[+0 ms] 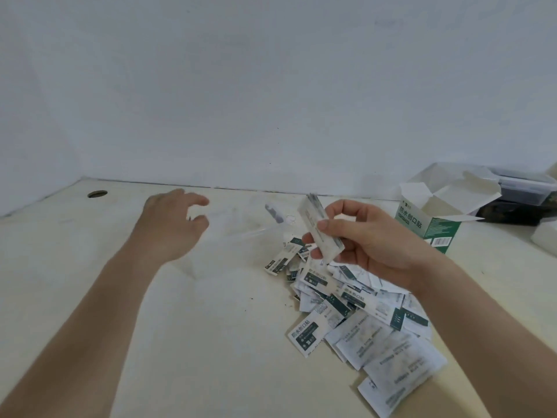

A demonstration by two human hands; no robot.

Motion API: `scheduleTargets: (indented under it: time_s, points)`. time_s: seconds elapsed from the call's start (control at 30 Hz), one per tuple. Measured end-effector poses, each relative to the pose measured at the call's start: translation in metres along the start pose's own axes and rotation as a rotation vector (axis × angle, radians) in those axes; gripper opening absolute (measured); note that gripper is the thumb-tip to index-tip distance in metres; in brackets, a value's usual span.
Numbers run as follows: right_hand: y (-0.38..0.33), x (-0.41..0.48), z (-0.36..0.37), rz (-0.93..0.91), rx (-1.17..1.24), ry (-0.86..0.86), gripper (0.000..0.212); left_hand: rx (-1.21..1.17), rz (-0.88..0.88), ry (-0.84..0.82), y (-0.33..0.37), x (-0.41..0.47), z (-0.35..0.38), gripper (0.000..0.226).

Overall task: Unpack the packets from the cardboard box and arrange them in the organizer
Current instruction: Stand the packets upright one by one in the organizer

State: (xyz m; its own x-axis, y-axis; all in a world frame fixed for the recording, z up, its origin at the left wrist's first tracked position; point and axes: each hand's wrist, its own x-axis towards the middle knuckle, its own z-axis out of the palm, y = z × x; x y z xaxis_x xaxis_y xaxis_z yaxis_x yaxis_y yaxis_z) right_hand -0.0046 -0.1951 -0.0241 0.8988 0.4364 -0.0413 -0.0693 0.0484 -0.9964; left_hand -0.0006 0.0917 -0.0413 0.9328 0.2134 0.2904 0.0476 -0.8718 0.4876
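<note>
My right hand pinches a small stack of white packets between thumb and fingers, held above the table. Below it lies a loose heap of white and dark-green packets. The green and white cardboard box stands open to the right of that hand, its flaps up. A clear plastic organizer sits in the middle of the table, hard to make out, with a packet standing near its far side. My left hand hovers at the organizer's left edge with fingers loosely curved and holding nothing.
The cream table meets a pale wall at the back and has a round cable hole far left. A dark lidded container stands behind the box. A white object shows at the right edge.
</note>
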Motion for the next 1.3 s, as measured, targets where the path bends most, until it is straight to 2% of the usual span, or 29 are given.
scheduleTargets:
  time_s: [0.07,0.1,0.23,0.3,0.37,0.5,0.57,0.67,0.8,0.9,1.03,1.17,1.3]
  points:
    - [-0.012,0.006,0.012,-0.025,-0.084,0.014,0.020,-0.055,-0.106,-0.131,-0.018,0.001,0.001,0.035]
    - [-0.018,0.011,0.017,-0.037,-0.122,0.019,0.018,-0.112,-0.122,-0.144,-0.023,0.001,0.004,0.033]
    - [-0.040,0.043,0.047,-0.101,-0.347,0.020,0.018,-0.213,-0.122,-0.014,-0.028,-0.001,0.005,0.026]
    - [-0.045,0.061,0.064,-0.100,-0.486,0.017,0.019,-0.302,-0.125,-0.027,-0.029,-0.002,0.004,0.022]
    - [-0.042,0.081,0.082,-0.070,-0.668,-0.006,0.017,-0.403,-0.127,-0.033,-0.032,-0.006,0.002,0.022]
    - [-0.020,0.110,0.108,0.036,-1.201,-0.135,0.019,-0.599,-0.167,0.002,-0.035,-0.015,0.008,0.023]
    - [-0.006,0.122,0.114,0.117,-1.319,-0.192,0.023,-0.596,-0.164,0.024,-0.037,-0.014,0.011,0.023]
    - [0.012,0.134,0.123,0.236,-1.360,-0.262,0.024,-0.593,-0.151,0.032,-0.037,-0.014,0.013,0.022]
    - [0.020,0.138,0.131,0.286,-1.173,-0.245,0.022,-0.602,-0.143,0.035,-0.036,-0.015,0.015,0.021]
    - [0.023,0.140,0.130,0.300,-1.099,-0.232,0.013,-0.627,-0.142,0.048,-0.039,-0.013,0.018,0.020]
    - [0.028,0.146,0.132,0.304,-1.132,-0.170,0.024,-0.631,-0.125,0.071,-0.040,-0.011,0.020,0.020]
    - [0.032,0.150,0.136,0.306,-1.185,-0.150,0.026,-0.618,-0.120,0.100,-0.042,-0.010,0.023,0.019]
    - [0.024,0.143,0.129,0.166,-1.220,-0.067,0.020,-0.461,-0.075,0.160,-0.039,-0.012,0.024,0.013]
